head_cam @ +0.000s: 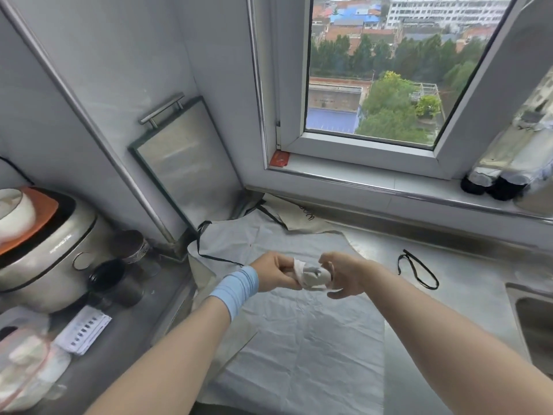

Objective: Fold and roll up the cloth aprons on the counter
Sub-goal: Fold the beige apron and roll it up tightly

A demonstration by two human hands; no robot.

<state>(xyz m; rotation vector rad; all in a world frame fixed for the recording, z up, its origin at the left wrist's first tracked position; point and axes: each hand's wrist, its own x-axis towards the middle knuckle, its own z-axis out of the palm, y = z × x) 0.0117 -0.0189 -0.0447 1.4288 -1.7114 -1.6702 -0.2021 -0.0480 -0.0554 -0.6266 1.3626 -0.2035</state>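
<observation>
Head view: left hand (273,272), right hand (344,274), two grips tight around one rolled apron (312,276).

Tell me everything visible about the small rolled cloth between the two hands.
The rolled cloth is a small, tight bundle of pale grey-white fabric with creased layers showing at its middle. It lies roughly crosswise in the air above a flat apron spread on the counter. The left hand grips one end, the right hand the other.

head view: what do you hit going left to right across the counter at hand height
rice cooker, black cup, left hand, rolled apron, right hand, black strap, sink
</observation>
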